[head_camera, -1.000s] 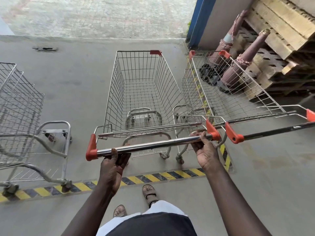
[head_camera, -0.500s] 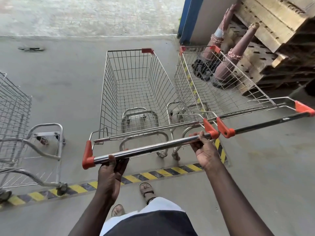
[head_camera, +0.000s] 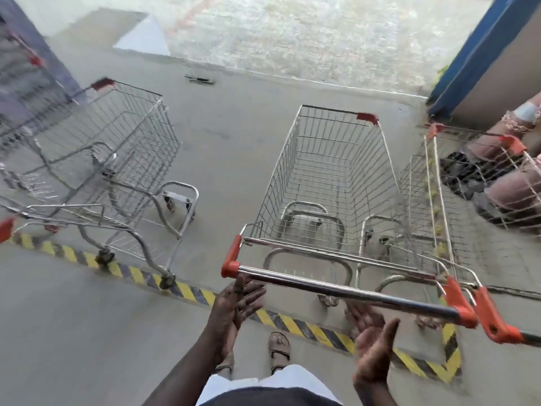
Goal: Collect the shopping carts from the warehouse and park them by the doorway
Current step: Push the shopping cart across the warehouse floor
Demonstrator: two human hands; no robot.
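Note:
A wire shopping cart (head_camera: 328, 177) with orange corner caps stands straight ahead of me, its chrome handle bar (head_camera: 345, 290) across the lower middle. My left hand (head_camera: 237, 306) is open just below the bar's left end, fingers spread, off the bar. My right hand (head_camera: 373, 344) is open too, palm up, below the bar's right half. A second cart (head_camera: 445, 183) is parked tight against its right side. A third cart (head_camera: 96, 159) stands to the left, angled away.
A yellow-and-black striped line (head_camera: 292, 320) crosses the floor under the carts' rear wheels. The open doorway with pale paving (head_camera: 307, 39) lies ahead, a blue door frame (head_camera: 480, 51) at right. Faded cones (head_camera: 515, 177) lie behind the right cart. My sandalled feet (head_camera: 279, 348) are below.
Both hands have let go of the middle cart's handle and drawn back, open. My view has swung left, bringing the left cart further into sight.

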